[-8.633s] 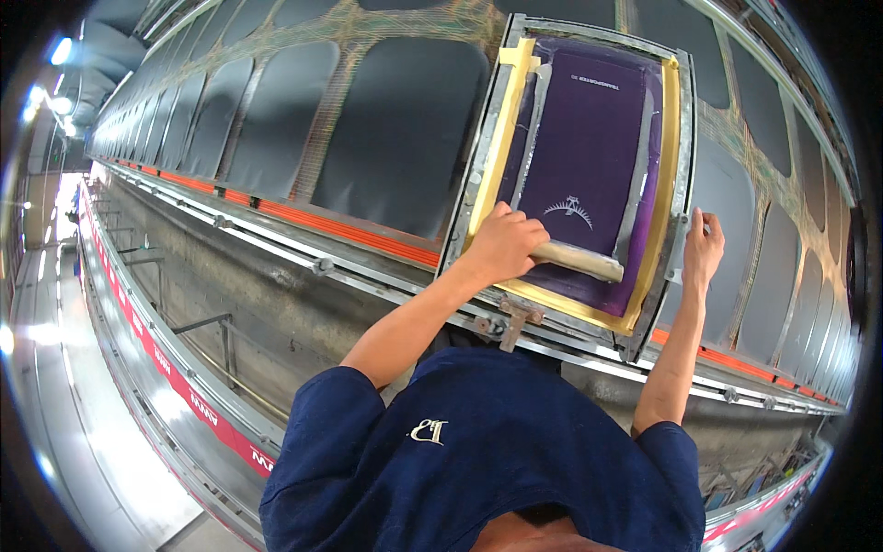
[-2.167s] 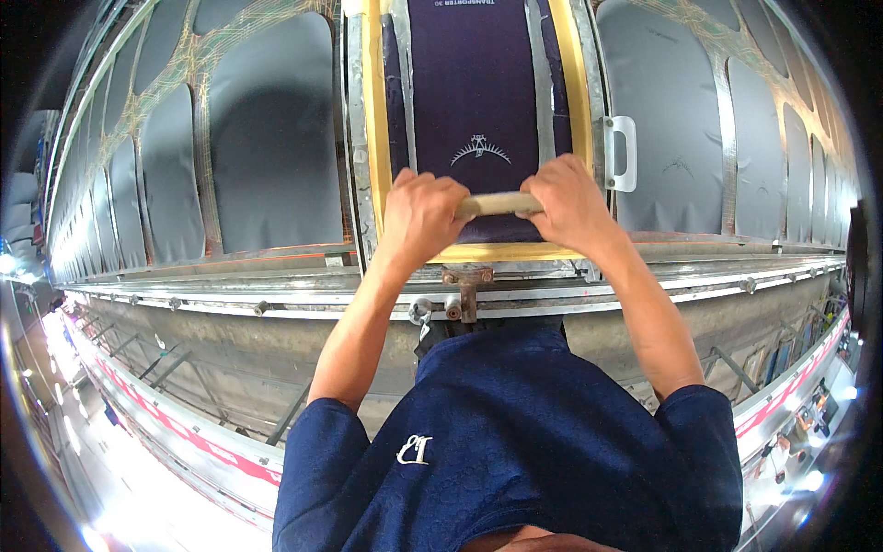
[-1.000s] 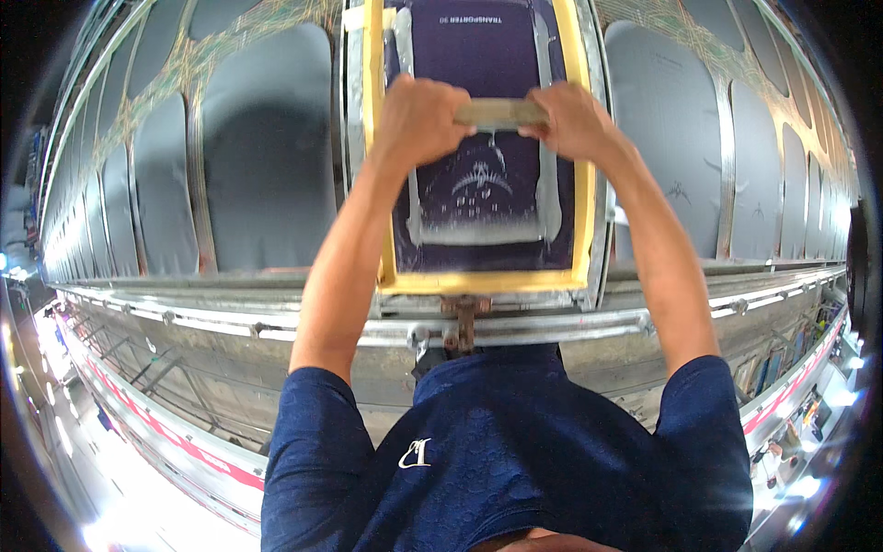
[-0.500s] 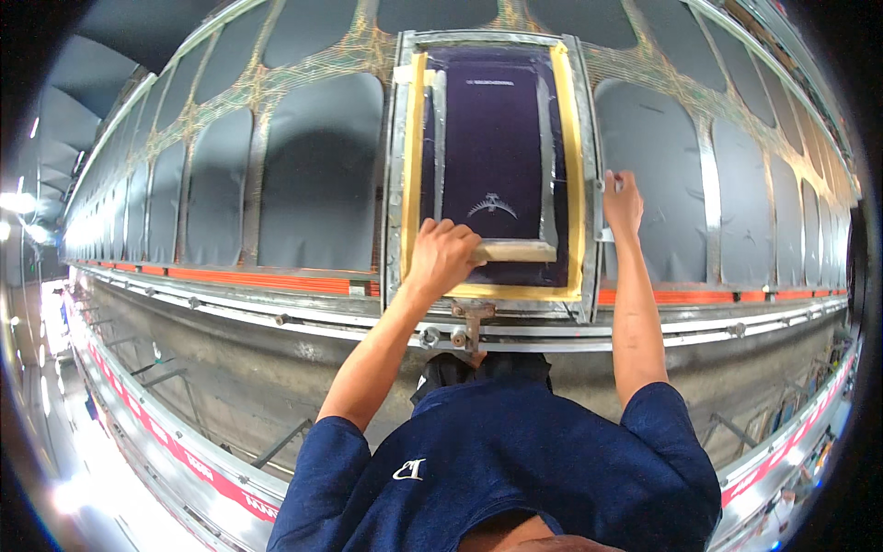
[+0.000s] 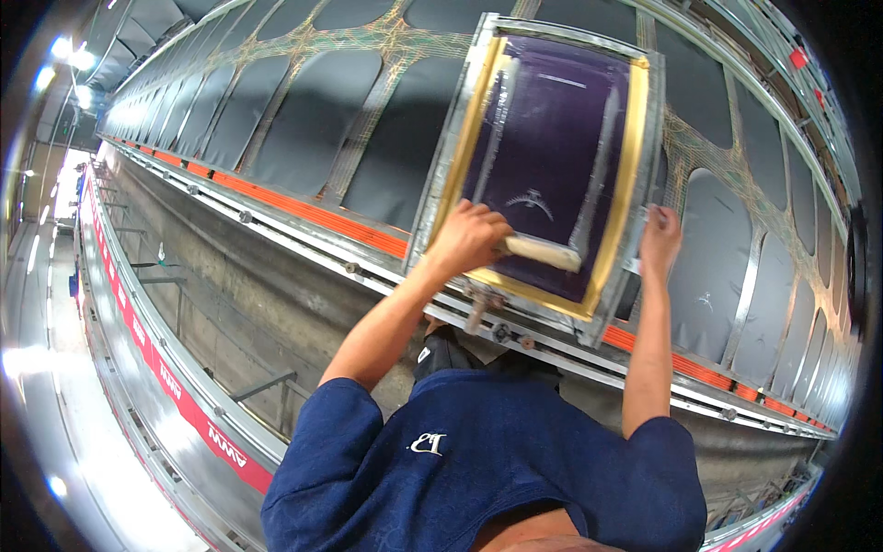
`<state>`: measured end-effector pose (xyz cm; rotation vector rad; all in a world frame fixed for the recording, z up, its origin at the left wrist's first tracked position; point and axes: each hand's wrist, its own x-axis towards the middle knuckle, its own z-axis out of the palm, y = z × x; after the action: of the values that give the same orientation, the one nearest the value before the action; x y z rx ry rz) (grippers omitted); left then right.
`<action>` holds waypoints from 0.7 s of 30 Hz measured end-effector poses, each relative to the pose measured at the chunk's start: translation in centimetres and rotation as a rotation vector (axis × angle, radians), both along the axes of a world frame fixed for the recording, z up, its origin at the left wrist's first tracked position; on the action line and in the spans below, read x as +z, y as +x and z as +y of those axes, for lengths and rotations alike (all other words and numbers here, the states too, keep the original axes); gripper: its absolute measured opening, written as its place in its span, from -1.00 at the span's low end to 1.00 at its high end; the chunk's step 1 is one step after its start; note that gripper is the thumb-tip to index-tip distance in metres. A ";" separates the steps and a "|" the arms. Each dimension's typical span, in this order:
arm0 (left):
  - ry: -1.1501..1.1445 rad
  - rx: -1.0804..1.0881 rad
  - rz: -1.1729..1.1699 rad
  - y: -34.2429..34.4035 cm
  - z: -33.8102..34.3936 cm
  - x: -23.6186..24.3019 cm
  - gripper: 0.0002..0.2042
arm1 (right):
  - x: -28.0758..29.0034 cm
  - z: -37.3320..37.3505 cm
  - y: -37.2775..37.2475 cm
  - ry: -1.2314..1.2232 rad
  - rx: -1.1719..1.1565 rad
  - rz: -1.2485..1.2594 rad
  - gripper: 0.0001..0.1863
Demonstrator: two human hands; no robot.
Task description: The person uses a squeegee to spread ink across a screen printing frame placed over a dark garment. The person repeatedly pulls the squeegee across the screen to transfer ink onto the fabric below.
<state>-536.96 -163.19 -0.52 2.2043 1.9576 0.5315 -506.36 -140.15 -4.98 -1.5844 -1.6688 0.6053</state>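
Note:
A printing screen (image 5: 649, 129) with a grey metal frame, yellow tape along its inner edges and dark purple mesh lies tilted across the long table. A pale curved emblem and a small light line show on the mesh. My left hand (image 5: 469, 237) is closed round one end of a squeegee (image 5: 547, 255) with a pale wooden handle, which lies across the near end of the mesh. At the frame's right side, my right hand (image 5: 660, 241) has its fingers bent and closed on the edge; the fingertips are partly hidden.
Rows of dark panels (image 5: 317, 110) cover the table on both sides. One panel (image 5: 708, 258) right of the screen bears a small pale mark. An orange strip (image 5: 303, 213) and a metal rail (image 5: 294, 237) run along the near edge. A metal bracket (image 5: 480, 304) juts from the screen's near end.
The view has turned, so the table and screen now slant. A panel with a pale mark now shows right of the screen. Both hands keep their holds.

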 end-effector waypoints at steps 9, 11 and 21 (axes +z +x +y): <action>-0.022 -0.031 0.083 -19.8 -7.2 -0.4 -0.73 | -6.3 -8.7 -20.5 -0.162 -0.029 0.200 -0.73; 0.054 -0.029 0.107 -20.1 -9.5 -1.2 -0.71 | -5.2 -8.9 -21.9 -0.204 -0.037 0.220 -0.73; 0.062 -0.095 0.136 -20.3 -10.9 -4.4 -0.67 | -4.8 -9.2 -23.4 -0.226 -0.083 -0.024 -0.71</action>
<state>-557.25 -174.13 -4.95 2.4170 1.9112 0.4451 -529.79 -149.36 -9.81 -1.8185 -1.5875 0.7557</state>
